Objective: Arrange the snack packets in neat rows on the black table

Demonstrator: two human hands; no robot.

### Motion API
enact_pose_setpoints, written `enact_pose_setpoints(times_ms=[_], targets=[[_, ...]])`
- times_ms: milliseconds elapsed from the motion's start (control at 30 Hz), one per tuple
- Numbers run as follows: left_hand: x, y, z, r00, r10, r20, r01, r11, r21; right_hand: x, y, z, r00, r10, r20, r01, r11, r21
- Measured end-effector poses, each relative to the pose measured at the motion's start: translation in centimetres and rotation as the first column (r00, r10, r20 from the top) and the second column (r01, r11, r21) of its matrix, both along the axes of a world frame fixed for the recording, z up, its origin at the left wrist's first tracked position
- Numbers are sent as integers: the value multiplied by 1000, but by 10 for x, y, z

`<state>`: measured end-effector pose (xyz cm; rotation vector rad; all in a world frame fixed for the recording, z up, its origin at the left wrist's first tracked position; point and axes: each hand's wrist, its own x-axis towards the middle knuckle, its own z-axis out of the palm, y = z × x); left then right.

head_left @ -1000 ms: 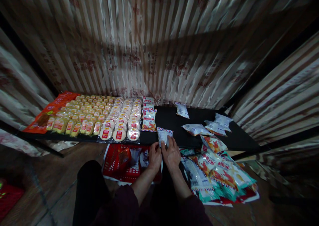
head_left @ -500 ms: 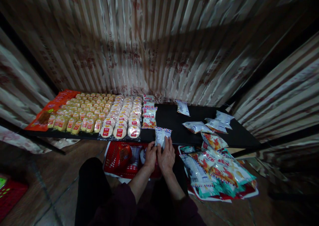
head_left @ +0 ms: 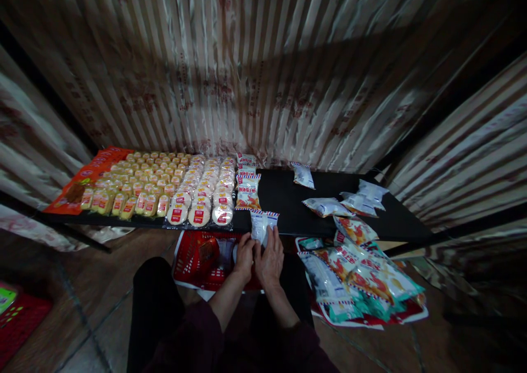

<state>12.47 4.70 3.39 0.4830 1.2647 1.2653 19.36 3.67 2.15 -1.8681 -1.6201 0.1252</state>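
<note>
My left hand and my right hand are side by side at the front edge of a low black shelf. Both are closed on one small white snack packet with a red-and-blue striped edge, held just over the shelf edge. Left of it a matching packet lies at the front of a short column. Rows of round cakes and yellow wrapped snacks fill the shelf's left half.
Loose packets lie scattered on the shelf's right part. A pile of colourful packets sits on the floor at the right. A red basket stands under the shelf edge. Striped curtains enclose the back and sides.
Both hands with the packet have shifted slightly left and a little farther up in view; the view itself has drifted. The grip on the packet is unchanged.
</note>
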Motion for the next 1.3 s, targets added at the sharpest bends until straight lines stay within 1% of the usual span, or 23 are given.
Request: enact_pose_setpoints(times_ms=[233,533,633,800,933,1000,1200,1300], targets=[[-4,-2,2,998,16,57,-16,1000,5,-4,-2,-7,998,52,-39,-49,997,66],[-10,-4,-6,995,29,96,-30,1000,4,-7,-2,-19,995,86,-51,-80,991,104],[-12,-7,-4,995,42,89,-40,999,-22,-8,-4,-17,996,90,-29,-87,993,85],[-14,-13,0,988,73,134,-72,997,-19,-10,-9,-6,996,85,-7,-85,996,19],[-15,-16,0,983,110,149,-112,994,4,-16,-10,1,998,61,-9,-61,997,-36],[-16,-17,1,982,120,146,-124,992,20,-18,-10,2,999,50,-19,-51,998,-40],[-18,-18,7,983,147,114,-152,988,34,-18,-10,-4,989,131,-74,-126,990,67],[-18,-18,9,981,147,123,-152,988,35,-18,-10,-5,986,143,-85,-133,985,114]])
